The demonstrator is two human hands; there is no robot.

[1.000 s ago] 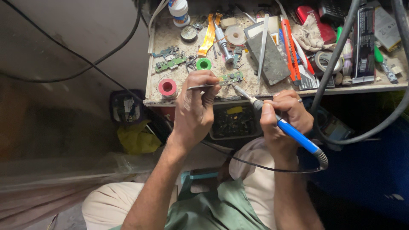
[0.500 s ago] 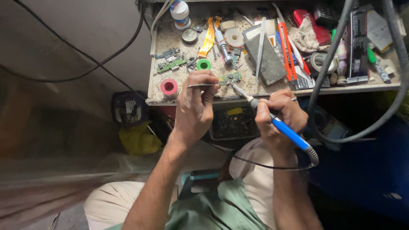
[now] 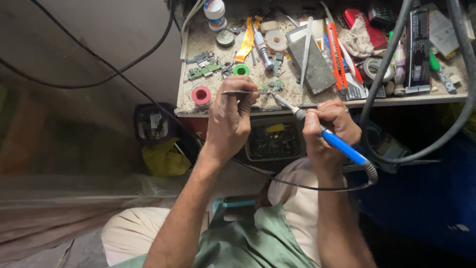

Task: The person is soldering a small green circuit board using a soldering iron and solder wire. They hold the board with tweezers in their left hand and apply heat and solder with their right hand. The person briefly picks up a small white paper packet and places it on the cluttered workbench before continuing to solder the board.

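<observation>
Leftmost on the cluttered counter (image 3: 198,106) lie two rolls of tape: a red roll (image 3: 201,96) near the front edge and a green roll (image 3: 241,70) farther back, with two small green circuit boards (image 3: 203,69) just behind the red one. One white bottle (image 3: 214,9) stands at the back. Next comes the left hand (image 3: 229,119), fingers pressed together and pinching one pair of tweezers (image 3: 238,92), which lie level and reach right to a third small circuit board (image 3: 272,86) near the counter's front edge. That board sits just beyond the fingertips of both hands, between them. To its right, the right hand (image 3: 327,130) is closed around one soldering iron (image 3: 329,136) with a blue handle; the metal tip slants up and left to just beside the board, and whether it touches cannot be told. One thin cable runs from the handle's end and loops back under both wrists. Under the counter, between the two hands, an open tray (image 3: 272,140) holds a heap of small dark parts with one yellow piece. Farther right lie one grey slab (image 3: 312,64), one orange-handled knife (image 3: 336,54) and one red case (image 3: 364,27).
</observation>
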